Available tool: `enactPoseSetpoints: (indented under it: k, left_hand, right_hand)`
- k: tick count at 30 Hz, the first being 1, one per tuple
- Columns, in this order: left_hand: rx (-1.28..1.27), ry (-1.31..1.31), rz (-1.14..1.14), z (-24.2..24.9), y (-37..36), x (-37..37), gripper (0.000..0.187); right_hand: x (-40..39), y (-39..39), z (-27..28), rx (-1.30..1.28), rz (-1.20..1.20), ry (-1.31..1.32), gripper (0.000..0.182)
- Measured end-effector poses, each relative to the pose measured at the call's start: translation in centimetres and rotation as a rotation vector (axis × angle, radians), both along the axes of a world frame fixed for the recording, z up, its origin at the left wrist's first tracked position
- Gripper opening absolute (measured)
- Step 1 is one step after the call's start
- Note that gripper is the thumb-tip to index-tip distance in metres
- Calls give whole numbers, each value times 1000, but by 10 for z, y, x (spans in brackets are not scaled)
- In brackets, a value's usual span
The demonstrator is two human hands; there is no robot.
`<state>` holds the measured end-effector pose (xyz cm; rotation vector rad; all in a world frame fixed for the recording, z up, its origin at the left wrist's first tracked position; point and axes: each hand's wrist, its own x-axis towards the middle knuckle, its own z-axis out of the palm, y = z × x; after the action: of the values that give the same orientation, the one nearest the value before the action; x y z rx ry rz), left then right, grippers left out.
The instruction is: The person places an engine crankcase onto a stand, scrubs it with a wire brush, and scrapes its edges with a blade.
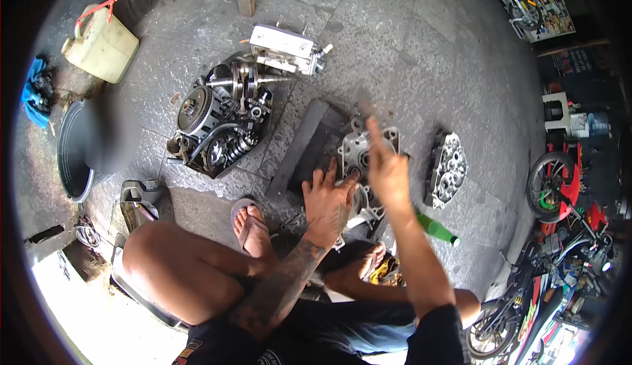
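Head view: grey tiled floor (pixel 375 9), red motorcycle (pixel 573 182) far right; my left hand (pixel 327 205), fingers spread, touches the silver metal engine casing (pixel 352 147) before me; my blurred right hand's (pixel 390 175) grip I cannot tell.

Silver-grey engine casing (pixel 355 149), green bottle (pixel 436 228), cream jerrycan (pixel 104 49)

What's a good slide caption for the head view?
Left hand at a metal casing, right hand over it, open engine nearby.
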<state>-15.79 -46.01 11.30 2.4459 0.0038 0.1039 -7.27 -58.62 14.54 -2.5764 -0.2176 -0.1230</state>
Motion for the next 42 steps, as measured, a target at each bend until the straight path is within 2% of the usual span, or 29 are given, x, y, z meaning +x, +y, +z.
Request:
enactPoseSetpoints:
  k: [1, 2, 3, 5, 7, 9, 10, 12, 14, 17, 19, 20, 22, 24, 25, 27, 28, 30, 31, 35, 36, 37, 39, 41, 42]
  left_hand:
    - [13, -3, 9, -1, 0, 7, 25]
    - [72, 67, -46, -1, 2, 7, 25]
    - [75, 72, -59, 0, 2, 5, 25]
    - [-57, -14, 12, 1, 0, 7, 25]
    - [-38, 2, 21, 2, 1, 3, 25]
    - [-22, -21, 31, 2, 1, 14, 25]
    - [-14, -30, 42, 2, 2, 17, 25]
    - [-7, -23, 24, 2, 0, 7, 25]
    - [5, -20, 23, 0, 1, 5, 26]
    - [4, -24, 9, 3, -1, 7, 26]
    - [4, -16, 30, 2, 0, 4, 26]
    - [11, -20, 25, 0, 0, 3, 25]
    - [14, -34, 38, -1, -1, 10, 25]
    - [-1, -16, 29, 2, -1, 7, 25]
    - [2, -20, 30, 2, 0, 8, 25]
    - [-9, -30, 29, 2, -1, 6, 26]
    - [-9, -37, 44, 2, -1, 12, 26]
    - [12, -26, 29, 4, 0, 7, 26]
    - [8, -26, 24, 4, -1, 5, 26]
    - [4, 12, 26, 4, 0, 3, 26]
    - [60, 15, 7, 1, 0, 5, 27]
    - [117, 22, -15, 0, 2, 8, 27]
    - [105, 19, -23, 0, 0, 6, 25]
    - [-19, -39, 42, 2, -1, 7, 20]
    - [-32, -20, 38, 2, -1, 8, 20]
  right_hand:
    - [-16, 13, -4, 61, 104, -84, 56]
    - [-19, 12, -4, 23, 96, -7, 55]
    - [-24, 7, -2, -15, 76, 78, 54]
    - [3, -2, 1, 24, -43, 46, 54]
    - [1, 4, -9, 36, -64, -4, 53]
    - [-19, 16, -11, -14, 123, -11, 52]
    - [-22, 15, -5, -10, 120, 6, 52]
    - [-3, -8, -4, -30, 51, -15, 52]
    - [8, -2, 11, -3, -77, 77, 51]
    - [-13, 3, 1, -116, 111, -56, 41]
    - [14, -13, 13, 0, -151, 101, 48]
    - [14, -9, 17, -24, -161, 114, 48]
    - [2, 1, 1, 8, 86, -97, 48]
    - [-5, -13, 8, -53, 37, 25, 51]
    - [6, -22, 15, -114, -74, 94, 53]
    - [11, -25, 8, -88, -131, 90, 52]
    - [4, -18, -2, -81, 0, -50, 51]
    - [-16, -13, 4, 36, 72, -2, 40]
    - [-13, -22, 15, -47, 42, 119, 50]
    - [3, -4, 4, 102, -70, 95, 49]
    - [-10, 4, -3, 37, 29, 60, 49]
    - [-20, 10, -6, 160, 166, -27, 51]
    - [-14, -3, -4, 45, 88, 49, 49]
    - [1, -9, 0, 107, 24, -26, 48]
    - [0, -4, 1, 124, -50, 16, 43]
